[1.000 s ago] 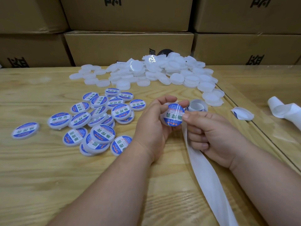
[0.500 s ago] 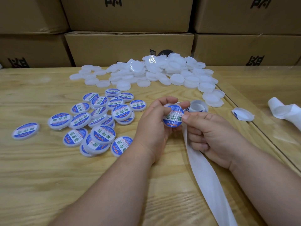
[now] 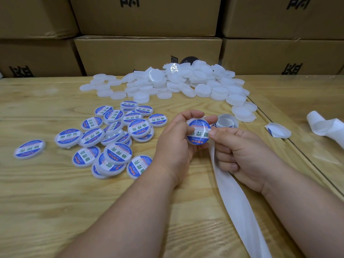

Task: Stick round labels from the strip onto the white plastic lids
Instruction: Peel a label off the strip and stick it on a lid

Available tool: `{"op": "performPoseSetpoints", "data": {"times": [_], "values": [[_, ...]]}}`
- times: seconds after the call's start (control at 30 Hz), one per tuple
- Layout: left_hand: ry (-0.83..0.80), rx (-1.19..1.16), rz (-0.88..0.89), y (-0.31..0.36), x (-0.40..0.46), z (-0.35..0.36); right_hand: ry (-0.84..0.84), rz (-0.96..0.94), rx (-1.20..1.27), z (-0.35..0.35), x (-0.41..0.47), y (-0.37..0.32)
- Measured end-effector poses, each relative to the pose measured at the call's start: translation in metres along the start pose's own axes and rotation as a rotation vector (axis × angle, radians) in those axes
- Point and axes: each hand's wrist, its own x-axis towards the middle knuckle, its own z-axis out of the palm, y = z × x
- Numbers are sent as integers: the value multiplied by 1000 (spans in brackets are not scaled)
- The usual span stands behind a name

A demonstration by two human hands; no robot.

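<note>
i see the stacked cardboard boxes (image 3: 149,54) filling the back, printed with black characters, and below them the wooden table (image 3: 46,202) that carries everything else. at the far middle of the table lies a big loose heap of plain white lids (image 3: 186,82), spilling toward the right edge. nearer, on my left, sits a smaller scatter of labelled lids (image 3: 111,135), each with a blue and white round label facing up, some overlapping, and one labelled lid (image 3: 29,149) lying apart at the far left. a long white backing strip (image 3: 240,211) runs from under my right hand down to the bottom edge, and its coiled end with labels (image 3: 226,122) sits just behind my hands. at the right edge there is a crumpled piece of white strip (image 3: 327,127), and near it a single peeled-looking scrap (image 3: 278,129).

my left hand (image 3: 175,142) has its fingers curled round the rim of the lid in hand (image 3: 198,132), thumb on top, holding it tilted toward me above the table. the round label (image 3: 198,132) covers its face. my right hand (image 3: 245,155) has its thumb tip pressed on the label's right edge; the other fingers are curled in over the strip, and i cannot tell how firmly they hold it.
</note>
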Motion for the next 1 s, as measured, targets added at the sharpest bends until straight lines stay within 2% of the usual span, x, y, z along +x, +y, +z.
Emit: {"op": "performPoseSetpoints", "data": {"times": [0.3, 0.57, 0.83, 1.0], "values": [[66, 66, 33, -3, 2, -2, 44, 14, 33, -3, 1, 1], [236, 195, 159, -6, 2, -3, -41, 8, -9, -3, -1, 1], [377, 104, 160, -4, 7, -7, -12, -7, 78, -6, 0, 0], [378, 62, 129, 2, 6, -6, -35, -25, 70, -6, 0, 1]]}}
